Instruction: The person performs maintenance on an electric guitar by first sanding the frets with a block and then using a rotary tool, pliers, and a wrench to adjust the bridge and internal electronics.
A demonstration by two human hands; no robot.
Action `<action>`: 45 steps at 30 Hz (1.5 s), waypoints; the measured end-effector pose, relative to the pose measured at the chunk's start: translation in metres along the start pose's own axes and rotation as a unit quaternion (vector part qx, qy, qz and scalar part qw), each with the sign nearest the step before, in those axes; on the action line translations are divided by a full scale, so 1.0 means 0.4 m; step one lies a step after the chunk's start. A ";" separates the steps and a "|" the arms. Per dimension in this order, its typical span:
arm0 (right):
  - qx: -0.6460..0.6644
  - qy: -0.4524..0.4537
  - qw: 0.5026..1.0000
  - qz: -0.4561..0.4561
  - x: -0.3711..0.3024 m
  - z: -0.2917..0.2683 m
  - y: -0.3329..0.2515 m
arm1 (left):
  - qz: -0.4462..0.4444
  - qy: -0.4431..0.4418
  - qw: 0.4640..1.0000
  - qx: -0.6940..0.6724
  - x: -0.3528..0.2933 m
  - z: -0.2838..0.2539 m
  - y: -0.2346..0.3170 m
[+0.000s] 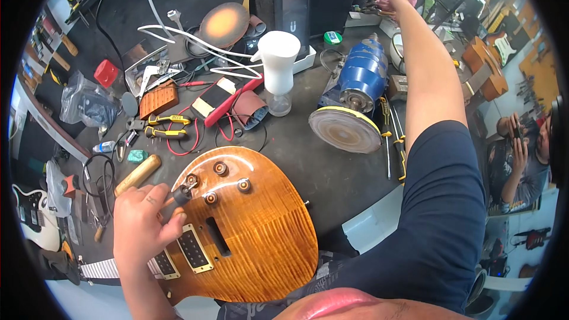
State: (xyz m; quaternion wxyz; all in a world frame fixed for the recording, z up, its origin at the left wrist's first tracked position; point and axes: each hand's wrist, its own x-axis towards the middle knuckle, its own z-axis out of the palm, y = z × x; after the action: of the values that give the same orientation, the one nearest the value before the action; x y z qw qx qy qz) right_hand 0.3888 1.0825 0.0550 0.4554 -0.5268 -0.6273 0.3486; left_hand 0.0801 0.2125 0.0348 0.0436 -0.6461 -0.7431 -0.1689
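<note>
An amber flame-top electric guitar body (pixel 267 213) lies in front of me, with its neck running off to the left. My left hand (pixel 145 216) is closed round a dark cylindrical tool (pixel 176 197) with a short metal end. That end meets one of the control knobs (pixel 192 180) or the spot just beside it. Several other brown knobs (pixel 220 169) sit nearby, and two pickups (pixel 195 249) lie lower on the body. Stretched far across the bench, my right hand (pixel 396 1) is among small tools beside a pinkish cloth (pixel 406 2); its fingers are too small to make out.
A blue motor (pixel 361 71) with a round sanding disc (pixel 345 130) stands right of centre. Behind the guitar are a white bottle (pixel 278 62), yellow-black pliers (pixel 169 127), a red-probed meter (pixel 216 95) and tangled cables. An amplifier (pixel 314 0) stands at the back. Screwdrivers (pixel 387 130) lie by my right arm.
</note>
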 end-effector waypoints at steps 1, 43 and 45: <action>0.039 0.050 0.998 -0.013 -0.001 -0.042 -0.041 | 0.006 0.011 1.000 -0.007 -0.024 0.001 -0.005; 0.382 -0.068 0.921 -0.025 -0.243 0.047 -0.282 | 0.027 -0.041 0.999 0.001 -0.025 -0.009 0.040; 0.347 -0.164 0.922 -0.044 -0.472 0.117 -0.350 | -0.002 -0.057 0.998 0.007 -0.023 -0.014 0.049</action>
State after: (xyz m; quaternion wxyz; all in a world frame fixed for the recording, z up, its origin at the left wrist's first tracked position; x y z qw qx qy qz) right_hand 0.3027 0.8715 0.1288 0.5157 -0.2431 -0.5554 0.6054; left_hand 0.0999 0.2044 0.0412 0.0055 -0.6531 -0.7466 -0.1267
